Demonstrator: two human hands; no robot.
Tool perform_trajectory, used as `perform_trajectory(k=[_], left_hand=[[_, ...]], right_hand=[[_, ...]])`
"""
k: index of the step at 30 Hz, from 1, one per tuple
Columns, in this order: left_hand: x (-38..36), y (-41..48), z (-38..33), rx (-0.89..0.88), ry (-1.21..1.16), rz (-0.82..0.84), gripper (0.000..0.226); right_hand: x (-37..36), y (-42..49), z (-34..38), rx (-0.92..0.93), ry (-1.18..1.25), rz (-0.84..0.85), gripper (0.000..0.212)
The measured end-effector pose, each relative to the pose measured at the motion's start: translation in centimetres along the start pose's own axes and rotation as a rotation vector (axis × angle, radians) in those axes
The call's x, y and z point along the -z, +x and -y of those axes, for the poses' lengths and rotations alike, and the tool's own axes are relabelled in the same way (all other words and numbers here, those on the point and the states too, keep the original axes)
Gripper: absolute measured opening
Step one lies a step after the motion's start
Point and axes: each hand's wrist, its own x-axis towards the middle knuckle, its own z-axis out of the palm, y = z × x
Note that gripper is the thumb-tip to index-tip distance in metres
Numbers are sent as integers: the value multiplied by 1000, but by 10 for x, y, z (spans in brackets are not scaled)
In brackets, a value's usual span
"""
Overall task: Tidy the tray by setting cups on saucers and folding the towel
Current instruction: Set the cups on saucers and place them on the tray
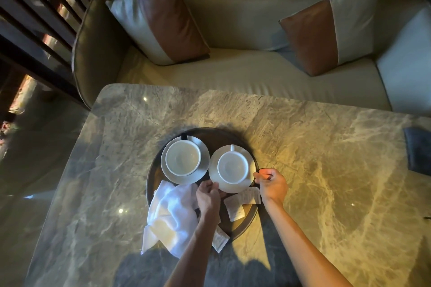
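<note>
Tray: dark, round, on the marble counter.
Cups: both on saucers — left cup, right cup.
Hands: left hand and right hand, fingers pinching the right saucer rim.
Towel: crumpled — draped over the tray's near-left edge.

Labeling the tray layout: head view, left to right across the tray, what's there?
White towel hanging over the tray's left rim → left cup on its saucer → left hand → right cup on its saucer → right hand at the tray's right rim.
</note>
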Motion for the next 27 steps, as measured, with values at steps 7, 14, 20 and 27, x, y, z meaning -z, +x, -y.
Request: perform_trajectory(k=[7, 14, 20, 27], left_hand=[[0, 0, 3, -40, 14, -15, 12], [0, 2, 4, -51, -10, 7, 10], [-1, 4, 0, -24, -16, 4, 11], [-4, 7, 0, 53, -59, 7, 20]], right_hand=[[1, 1, -2, -31, -28, 47, 18], [-2, 2, 1, -24, -5, 32, 19], [-5, 8, 1, -29, -15, 32, 21], [-9, 17, -6, -72, 22, 44, 19]])
